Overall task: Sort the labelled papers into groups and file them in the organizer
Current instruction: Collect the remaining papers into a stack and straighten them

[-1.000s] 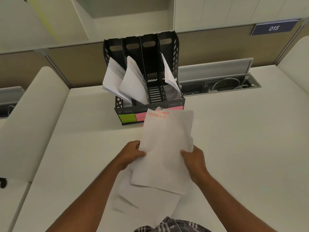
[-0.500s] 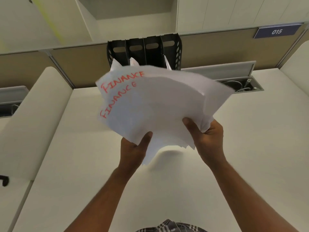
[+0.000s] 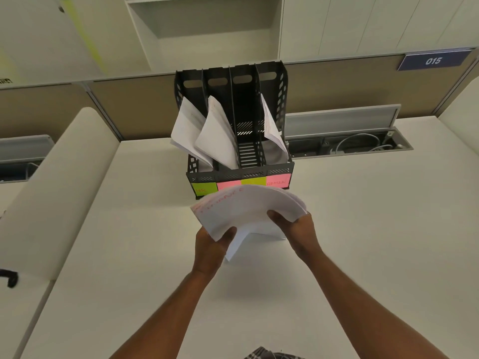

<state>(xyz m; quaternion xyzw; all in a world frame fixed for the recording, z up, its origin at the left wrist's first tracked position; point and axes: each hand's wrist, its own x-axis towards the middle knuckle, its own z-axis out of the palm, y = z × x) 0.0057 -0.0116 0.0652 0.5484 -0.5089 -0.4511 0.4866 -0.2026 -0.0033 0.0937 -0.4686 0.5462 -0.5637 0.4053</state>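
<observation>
A: Listing the head view, item one: stack of papers [image 3: 248, 206], white, curved into an arch, red lettering along its upper left edge, too blurred to read. Location: centre of the frame, held above the desk [image 3: 363, 229], just in front of the organizer [image 3: 241, 174].

B: Holders?

A: Item two: left hand [image 3: 211, 246], grip closed on the stack's lower left corner, thumb on top. Item three: right hand [image 3: 298, 229], grip closed on the stack's right edge, thumb on top, fingers beneath. A loose white corner hangs below the stack between the two hands.

B: The organizer?

A: Item four: black, perforated, four upright slots, standing upper centre of the frame at the back of the desk, against the tan partition [image 3: 129, 104]. First slot from the left: sheets [image 3: 185, 128] leaning out to the left. Second slot: a thicker bundle [image 3: 217, 136] leaning forward. Third slot: bare slatted floor showing. Fourth slot: sheets [image 3: 270, 130] against its right wall.

B: Labels?

A: Item five: sticky notes [image 3: 204, 189] on the front lip, left to right green, pink, green, pink. Writing faint; the stack covers part of the pink one second from left.

B: Surroundings?

A: Item six: open cable tray [image 3: 350, 146], right of the organizer, white cables inside. Item seven: blue sign [image 3: 432, 60], upper right, reading 015.
</observation>
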